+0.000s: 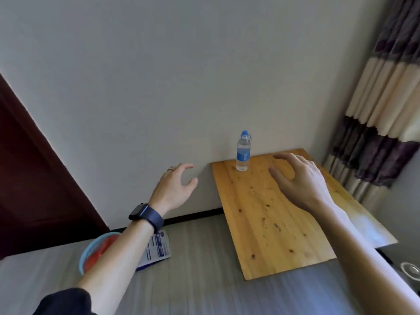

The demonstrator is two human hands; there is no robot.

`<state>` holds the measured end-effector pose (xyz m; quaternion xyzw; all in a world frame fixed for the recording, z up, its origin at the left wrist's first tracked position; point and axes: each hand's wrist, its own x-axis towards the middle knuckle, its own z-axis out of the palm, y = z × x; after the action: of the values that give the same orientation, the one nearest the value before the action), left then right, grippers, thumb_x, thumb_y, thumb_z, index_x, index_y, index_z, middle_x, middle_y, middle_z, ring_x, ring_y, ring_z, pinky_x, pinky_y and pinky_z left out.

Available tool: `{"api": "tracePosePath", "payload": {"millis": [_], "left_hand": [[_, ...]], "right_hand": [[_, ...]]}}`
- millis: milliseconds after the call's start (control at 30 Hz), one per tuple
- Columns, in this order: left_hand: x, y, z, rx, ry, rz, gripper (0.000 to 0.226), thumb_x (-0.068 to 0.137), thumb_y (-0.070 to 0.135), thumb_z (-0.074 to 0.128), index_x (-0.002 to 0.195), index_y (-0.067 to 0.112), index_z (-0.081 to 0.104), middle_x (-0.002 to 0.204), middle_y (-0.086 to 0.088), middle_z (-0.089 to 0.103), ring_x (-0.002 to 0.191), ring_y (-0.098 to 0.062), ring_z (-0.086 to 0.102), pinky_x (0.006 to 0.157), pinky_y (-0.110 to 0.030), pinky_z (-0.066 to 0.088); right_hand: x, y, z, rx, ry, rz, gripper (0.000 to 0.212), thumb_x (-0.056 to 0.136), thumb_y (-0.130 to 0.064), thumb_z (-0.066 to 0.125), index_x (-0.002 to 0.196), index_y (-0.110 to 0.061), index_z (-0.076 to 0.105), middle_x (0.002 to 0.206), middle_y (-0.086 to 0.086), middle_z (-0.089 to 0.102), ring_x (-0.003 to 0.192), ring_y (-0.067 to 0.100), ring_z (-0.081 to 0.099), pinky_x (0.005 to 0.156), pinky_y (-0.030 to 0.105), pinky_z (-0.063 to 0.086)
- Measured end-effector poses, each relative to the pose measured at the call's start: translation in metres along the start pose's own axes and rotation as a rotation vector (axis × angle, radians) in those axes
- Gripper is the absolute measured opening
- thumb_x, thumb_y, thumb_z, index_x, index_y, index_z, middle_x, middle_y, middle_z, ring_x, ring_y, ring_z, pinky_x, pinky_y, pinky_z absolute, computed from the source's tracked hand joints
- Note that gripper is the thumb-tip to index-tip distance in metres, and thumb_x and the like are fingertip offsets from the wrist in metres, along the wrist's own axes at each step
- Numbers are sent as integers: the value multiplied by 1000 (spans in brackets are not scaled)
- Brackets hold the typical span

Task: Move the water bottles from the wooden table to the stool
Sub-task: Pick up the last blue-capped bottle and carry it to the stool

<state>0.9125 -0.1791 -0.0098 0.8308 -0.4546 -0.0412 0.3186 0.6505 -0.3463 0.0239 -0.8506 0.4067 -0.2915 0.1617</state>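
One clear water bottle with a blue cap and blue label stands upright at the far left corner of the wooden table, against the wall. My right hand hovers over the table to the right of the bottle, fingers spread and curved, holding nothing. My left hand is raised left of the table's edge, also open and empty, with a ring and a dark watch on the wrist. Low at the left, a round stool with a red seat and light blue rim shows partly behind my left forearm.
A white and blue printed packet lies on the grey striped floor beside the stool. A dark red door fills the left. Striped curtains hang at the right. A round glass object sits low right.
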Motion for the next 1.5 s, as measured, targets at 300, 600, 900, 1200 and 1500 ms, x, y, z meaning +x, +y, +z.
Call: {"api": "tracePosePath", "payload": {"millis": [300,600,900,1200,1500], "left_hand": [[135,-97,98,-56,-305,-35,43,96,41,55,138,35,46,143,2,47,135,-18,41,98,-28,35],[304,-127,155,-69,-469,18,45,96,40,56,139,30,47,144,4,48,135,-16,41,103,-26,33],[470,-72,265,-211,-396,-4,64,95,48,56,148,19,34,150,-7,39,138,-20,38,105,-29,34],[563,-14,374,-349,-348,-126,96,82,58,66,154,20,14,150,-15,36,134,-27,44,103,-38,44],[600,-40,442,-479,-207,-134,73,76,33,84,137,22,44,131,3,58,112,-15,59,76,0,40]], "right_hand": [[80,41,168,6,-179,232,43,94,-57,53,132,-38,54,137,-4,58,133,23,45,104,40,39],[150,84,271,132,-235,502,56,87,-74,40,132,-44,49,137,-8,56,128,22,50,101,46,46],[271,143,351,156,-166,673,55,94,-60,50,141,-32,46,141,-5,55,129,22,49,99,38,46],[374,194,420,324,-89,752,59,92,-53,56,145,-35,39,143,-4,54,133,21,48,103,40,44],[423,234,488,413,-117,883,93,77,-62,68,154,-37,23,156,-3,38,140,25,39,108,45,43]]}}
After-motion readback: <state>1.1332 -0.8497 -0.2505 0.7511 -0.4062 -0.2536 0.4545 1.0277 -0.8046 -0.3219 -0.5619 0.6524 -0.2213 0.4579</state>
